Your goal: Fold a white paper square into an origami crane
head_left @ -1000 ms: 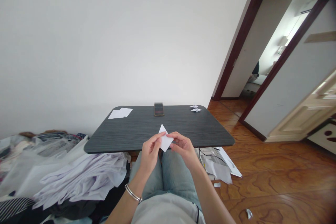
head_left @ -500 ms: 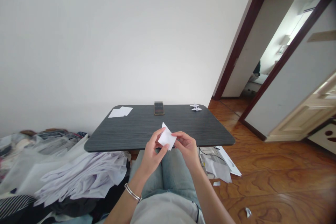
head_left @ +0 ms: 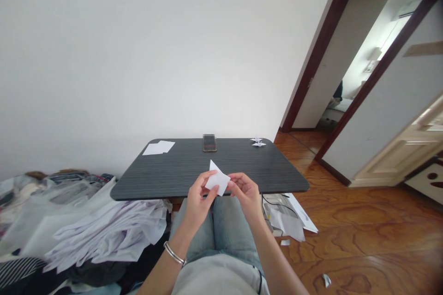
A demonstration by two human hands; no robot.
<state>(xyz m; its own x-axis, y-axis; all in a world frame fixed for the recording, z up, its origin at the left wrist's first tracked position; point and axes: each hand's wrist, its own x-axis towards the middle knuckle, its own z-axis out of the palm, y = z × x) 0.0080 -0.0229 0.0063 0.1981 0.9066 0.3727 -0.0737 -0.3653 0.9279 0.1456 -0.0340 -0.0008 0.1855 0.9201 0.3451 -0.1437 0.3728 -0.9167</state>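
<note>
A small folded piece of white paper (head_left: 218, 181) is held above the near edge of the dark table, one pointed corner sticking up and away from me. My left hand (head_left: 200, 193) pinches its left side, thumb on top and fingers behind. At the paper's right corner, my right hand (head_left: 245, 191) has thumb and forefinger closed on the edge, the other fingers curled. Two white folded paper cranes (head_left: 258, 142) rest at the table's far right corner. Flat white paper sheets (head_left: 159, 147) lie at its far left.
A phone (head_left: 209, 143) lies at the back middle of the dark table (head_left: 183, 166), near the wall. Piled clothes (head_left: 110, 230) fill the left side. Below the table's right end are loose papers (head_left: 287, 223), and paper scraps (head_left: 326, 280) lie on the wooden floor.
The folded paper has shifted slightly left and turned a little, its right corner now showing more plainly. My left hand moved slightly left with it; the right thumb still meets the corner.
</note>
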